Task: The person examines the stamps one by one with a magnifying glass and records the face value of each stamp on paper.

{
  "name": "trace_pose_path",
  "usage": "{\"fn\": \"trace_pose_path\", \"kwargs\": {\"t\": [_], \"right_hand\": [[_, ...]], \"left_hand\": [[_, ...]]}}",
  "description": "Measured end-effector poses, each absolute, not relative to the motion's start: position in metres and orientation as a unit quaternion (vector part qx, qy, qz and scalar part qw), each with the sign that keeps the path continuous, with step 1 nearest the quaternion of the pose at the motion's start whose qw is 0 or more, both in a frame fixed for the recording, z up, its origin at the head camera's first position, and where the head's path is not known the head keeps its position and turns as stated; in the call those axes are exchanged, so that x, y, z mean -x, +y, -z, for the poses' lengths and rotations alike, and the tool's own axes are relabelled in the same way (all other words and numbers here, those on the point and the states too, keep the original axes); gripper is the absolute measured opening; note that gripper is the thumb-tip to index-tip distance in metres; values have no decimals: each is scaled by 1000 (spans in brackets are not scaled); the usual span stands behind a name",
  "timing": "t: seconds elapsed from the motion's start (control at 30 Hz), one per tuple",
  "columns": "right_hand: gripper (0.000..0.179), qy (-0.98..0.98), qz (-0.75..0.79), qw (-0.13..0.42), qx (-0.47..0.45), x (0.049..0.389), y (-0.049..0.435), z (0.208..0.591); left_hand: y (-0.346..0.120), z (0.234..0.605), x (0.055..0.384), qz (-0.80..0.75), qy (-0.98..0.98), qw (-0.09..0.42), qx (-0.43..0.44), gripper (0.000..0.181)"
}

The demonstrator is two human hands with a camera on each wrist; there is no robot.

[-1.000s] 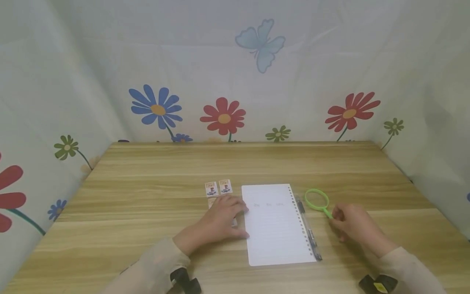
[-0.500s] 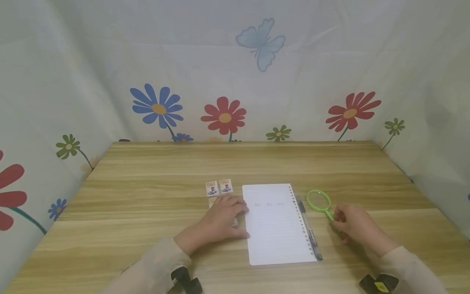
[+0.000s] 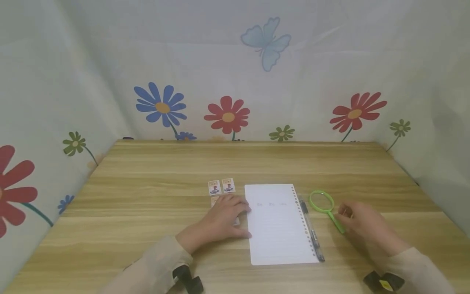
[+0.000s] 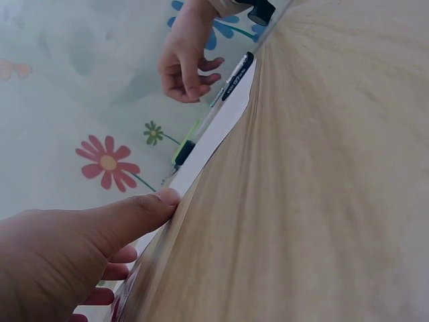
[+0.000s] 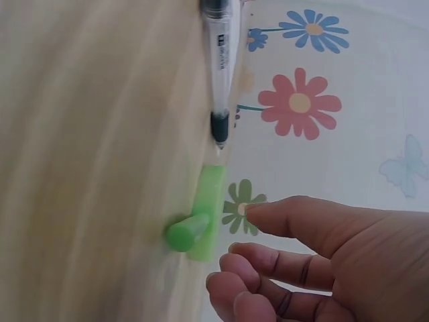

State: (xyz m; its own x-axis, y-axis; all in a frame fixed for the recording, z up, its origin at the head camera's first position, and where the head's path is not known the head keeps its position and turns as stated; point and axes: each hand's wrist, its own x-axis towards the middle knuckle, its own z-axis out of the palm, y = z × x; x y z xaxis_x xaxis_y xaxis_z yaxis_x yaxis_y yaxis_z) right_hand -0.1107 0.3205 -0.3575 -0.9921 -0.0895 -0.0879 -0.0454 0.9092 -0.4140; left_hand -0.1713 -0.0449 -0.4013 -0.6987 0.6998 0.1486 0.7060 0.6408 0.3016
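Left hand [image 3: 225, 218] lies spread over cards [image 3: 214, 187], thumb touching paper [image 3: 280, 232]; right hand [image 3: 363, 223], loosely parted, hovers beside the green magnifying glass [image 3: 331, 215].

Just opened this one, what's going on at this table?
A person has both hands over a tabletop. Their left hand rests at the left edge of a punched sheet of paper, partly covering some small printed cards. Their right hand is beside a green magnifying glass without gripping it; the glass lies on the table. A pen lies along the punched edge. The faint writing on the sheet is too small to read.
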Motion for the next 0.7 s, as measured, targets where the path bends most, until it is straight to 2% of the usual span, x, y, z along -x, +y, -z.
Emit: {"fn": "trace_pose_path", "kwargs": {"t": [0.47, 0.7], "right_hand": [[12, 974, 200, 3, 108, 121, 303, 346], [16, 961, 221, 17, 163, 126, 293, 354]], "left_hand": [[-45, 402, 172, 160, -906, 15, 391, 63], [-45, 401, 172, 166, -905, 16, 391, 63]]}}
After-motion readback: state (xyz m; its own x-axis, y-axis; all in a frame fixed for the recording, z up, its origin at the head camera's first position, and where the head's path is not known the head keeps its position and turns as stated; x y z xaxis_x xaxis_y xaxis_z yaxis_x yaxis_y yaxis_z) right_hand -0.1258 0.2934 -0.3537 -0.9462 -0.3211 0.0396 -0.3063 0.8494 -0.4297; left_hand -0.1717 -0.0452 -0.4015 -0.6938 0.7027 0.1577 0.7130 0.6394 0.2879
